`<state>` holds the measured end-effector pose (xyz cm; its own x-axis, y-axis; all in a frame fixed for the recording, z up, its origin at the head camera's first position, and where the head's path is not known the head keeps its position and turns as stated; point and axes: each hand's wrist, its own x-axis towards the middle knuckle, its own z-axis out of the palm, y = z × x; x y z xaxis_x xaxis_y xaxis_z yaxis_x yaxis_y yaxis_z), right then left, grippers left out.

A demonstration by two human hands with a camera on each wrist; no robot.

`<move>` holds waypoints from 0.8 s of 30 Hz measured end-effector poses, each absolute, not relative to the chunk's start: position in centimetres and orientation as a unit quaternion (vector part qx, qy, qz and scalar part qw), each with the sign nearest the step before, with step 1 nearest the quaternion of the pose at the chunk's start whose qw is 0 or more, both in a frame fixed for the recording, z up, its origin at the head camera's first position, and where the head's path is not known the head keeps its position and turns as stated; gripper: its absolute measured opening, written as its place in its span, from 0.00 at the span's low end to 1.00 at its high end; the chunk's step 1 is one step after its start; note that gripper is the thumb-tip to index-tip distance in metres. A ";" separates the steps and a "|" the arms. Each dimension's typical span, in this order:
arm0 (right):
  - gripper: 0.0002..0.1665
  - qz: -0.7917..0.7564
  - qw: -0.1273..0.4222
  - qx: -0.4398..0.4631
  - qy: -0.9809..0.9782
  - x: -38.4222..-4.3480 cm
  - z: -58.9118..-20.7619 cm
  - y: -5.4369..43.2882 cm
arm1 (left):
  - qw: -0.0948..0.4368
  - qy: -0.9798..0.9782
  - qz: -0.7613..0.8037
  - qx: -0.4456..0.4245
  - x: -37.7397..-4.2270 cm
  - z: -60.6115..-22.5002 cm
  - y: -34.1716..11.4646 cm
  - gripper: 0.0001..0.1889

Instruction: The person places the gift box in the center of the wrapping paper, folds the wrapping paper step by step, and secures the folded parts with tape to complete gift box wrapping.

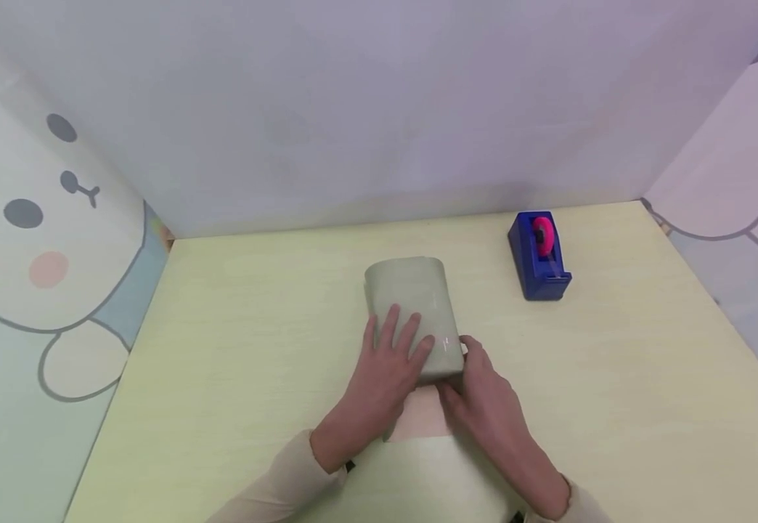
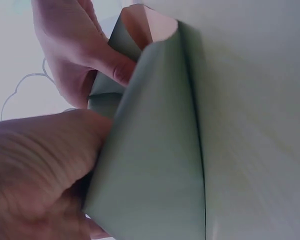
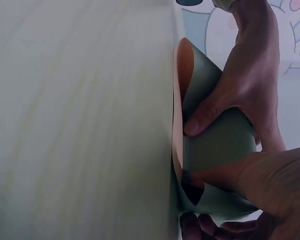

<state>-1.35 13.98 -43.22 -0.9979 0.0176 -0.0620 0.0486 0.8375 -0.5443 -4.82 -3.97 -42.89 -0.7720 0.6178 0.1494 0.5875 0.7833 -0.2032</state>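
Nearest: left sleeve and right sleeve, both pale, over the near part of the table.

Next, a paper flap, pink side showing, juts toward the person from the near end of the parcel.

Right hand at the near right corner: thumb tucked inside the fold, fingers curled outside, paper pinched between.

Left hand: fingers spread, fairly straight, resting on top; thumb pressing the near end face.

Parcel, glossy grey-green, lies mid-table, straight ahead of the wrists. Long axis runs away from the person, far end leaning slightly left. Right hand is nearer the corner fold; left covers more of the top.

Beyond, to the right, well apart: blue tape dispenser, pink roll in it, right hand the nearer.

Farthest: plain backdrop, cartoon side panel at left. No brand, label or writing readable.
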 end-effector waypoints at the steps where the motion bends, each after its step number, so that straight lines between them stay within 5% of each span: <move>1: 0.45 -0.281 0.029 0.014 0.959 -1.3 -43.2 14.0 | 0.103 -0.939 0.075 -0.320 -4.8 -42.9 -4.0 0.42; 8: 0.44 -0.260 0.036 -0.006 0.965 -1.5 -43.1 14.0 | 0.098 -0.936 0.091 -0.324 -4.5 -42.7 -4.0 0.46; 24: 0.37 -0.269 0.043 0.000 0.962 -1.7 -43.1 14.3 | 0.184 -0.917 0.024 -0.354 -4.8 -43.5 -4.4 0.38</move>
